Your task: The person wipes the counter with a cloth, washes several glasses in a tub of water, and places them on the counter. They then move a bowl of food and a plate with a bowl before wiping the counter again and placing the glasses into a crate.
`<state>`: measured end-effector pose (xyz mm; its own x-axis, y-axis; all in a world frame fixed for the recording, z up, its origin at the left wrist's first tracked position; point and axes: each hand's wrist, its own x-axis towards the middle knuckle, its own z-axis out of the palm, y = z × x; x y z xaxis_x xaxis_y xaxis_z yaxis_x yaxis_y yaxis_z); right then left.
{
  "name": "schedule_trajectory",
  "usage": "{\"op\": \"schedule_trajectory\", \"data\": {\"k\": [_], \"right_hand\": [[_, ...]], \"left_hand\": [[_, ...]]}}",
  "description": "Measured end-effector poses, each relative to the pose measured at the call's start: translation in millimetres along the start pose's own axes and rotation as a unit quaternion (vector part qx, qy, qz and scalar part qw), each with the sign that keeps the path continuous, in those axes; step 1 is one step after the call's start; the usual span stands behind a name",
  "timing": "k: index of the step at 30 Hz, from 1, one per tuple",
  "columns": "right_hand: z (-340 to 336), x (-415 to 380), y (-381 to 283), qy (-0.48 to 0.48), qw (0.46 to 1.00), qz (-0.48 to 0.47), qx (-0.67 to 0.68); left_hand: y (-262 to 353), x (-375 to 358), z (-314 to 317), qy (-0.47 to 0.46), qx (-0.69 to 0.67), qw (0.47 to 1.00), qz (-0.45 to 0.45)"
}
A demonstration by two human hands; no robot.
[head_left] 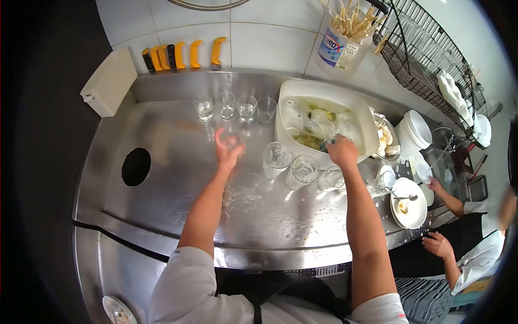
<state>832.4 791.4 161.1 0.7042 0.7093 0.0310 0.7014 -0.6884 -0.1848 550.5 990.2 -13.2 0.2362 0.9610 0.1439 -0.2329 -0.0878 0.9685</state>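
My left hand [229, 154] is over the steel counter, its fingers curved around a small clear glass [232, 142] that is blurred and hard to make out. Behind it, several small glasses [247, 108] stand in a row. My right hand [343, 151] is at the near rim of a white basin [285, 127], closed on a dark scouring pad [326, 144]. Cloudy, soapy water [350, 123] fills the basin, with glassware partly under the suds. Along its near side stand larger foamy glasses [304, 171], just left of my right forearm.
White plates [411, 216] with a spoon are stacked at right, near a co-worker's hand [438, 245]. White tubs [414, 129] and a bowl of scraps [384, 137] sit beyond the basin. Knives [195, 54] line the back wall; a round hole [136, 167] opens at left.
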Motion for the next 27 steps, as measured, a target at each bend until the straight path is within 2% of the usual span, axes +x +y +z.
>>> {"op": "schedule_trajectory", "data": {"k": [2, 4, 5, 7, 8, 10, 11, 13, 15, 16, 17, 18, 20, 21, 23, 25, 27], "right_hand": [[1.2, 3.0, 6.2, -0.075, 0.997, -0.020, 0.003], [4.2, 13.5, 10.0, -0.139, 0.989, -0.057, 0.018], [5.4, 16.2, 14.6, -0.126, 0.990, -0.065, 0.025], [9.3, 17.8, 15.5, -0.101, 0.991, -0.078, 0.038], [13.5, 18.4, 7.6, 0.000, 0.997, -0.050, 0.064], [21.8, 14.4, -5.9, 0.196, 0.974, 0.004, 0.116], [9.9, -1.9, -30.6, 0.223, 0.960, -0.022, 0.169], [-15.8, -74.5, -110.0, 0.265, 0.922, -0.065, 0.274], [36.8, -125.2, -156.2, 0.240, 0.928, -0.144, 0.246], [64.9, -151.2, -176.3, 0.215, 0.912, -0.213, 0.277], [73.6, -181.4, -200.5, 0.242, 0.896, -0.251, 0.273], [76.8, -201.2, -214.8, 0.270, 0.878, -0.290, 0.267], [85.0, -203.0, -210.7, 0.200, 0.905, -0.264, 0.266], [88.9, -198.1, -209.4, 0.161, 0.917, -0.250, 0.264], [100.5, -180.3, -196.1, -0.014, 0.952, -0.207, 0.226], [93.8, -174.8, -190.6, -0.181, 0.951, -0.163, 0.191], [83.8, -171.2, -186.6, -0.336, 0.921, -0.123, 0.157]], "left_hand": [[7.8, -37.2, -15.1, 0.007, -0.185, 0.979, -0.085], [35.5, -53.6, -30.3, 0.157, -0.277, 0.939, -0.132], [46.9, -60.6, -40.3, 0.230, -0.323, 0.904, -0.156], [43.1, -53.0, -91.6, 0.227, -0.460, 0.837, -0.190], [43.8, -44.0, -107.7, 0.218, -0.530, 0.794, -0.202], [92.9, -60.0, -95.9, 0.210, -0.492, 0.808, -0.245], [116.7, -69.5, -86.5, 0.207, -0.469, 0.816, -0.266], [130.4, -85.7, -70.7, 0.163, -0.467, 0.816, -0.298], [135.4, -101.2, -54.0, 0.136, -0.453, 0.813, -0.339], [112.2, -103.1, -53.9, 0.085, -0.424, 0.826, -0.361], [86.9, -107.3, -55.2, 0.034, -0.393, 0.836, -0.383], [92.3, -122.3, -55.1, 0.009, -0.363, 0.850, -0.380], [116.6, -150.4, -56.0, -0.035, -0.308, 0.876, -0.369], [114.3, -155.3, -61.1, -0.097, -0.278, 0.882, -0.368], [110.2, -171.6, -78.7, -0.213, -0.208, 0.880, -0.371], [112.8, -174.9, -87.0, -0.240, 0.002, 0.934, -0.263], [117.3, -173.6, -86.6, -0.250, 0.206, 0.936, -0.135]]}}
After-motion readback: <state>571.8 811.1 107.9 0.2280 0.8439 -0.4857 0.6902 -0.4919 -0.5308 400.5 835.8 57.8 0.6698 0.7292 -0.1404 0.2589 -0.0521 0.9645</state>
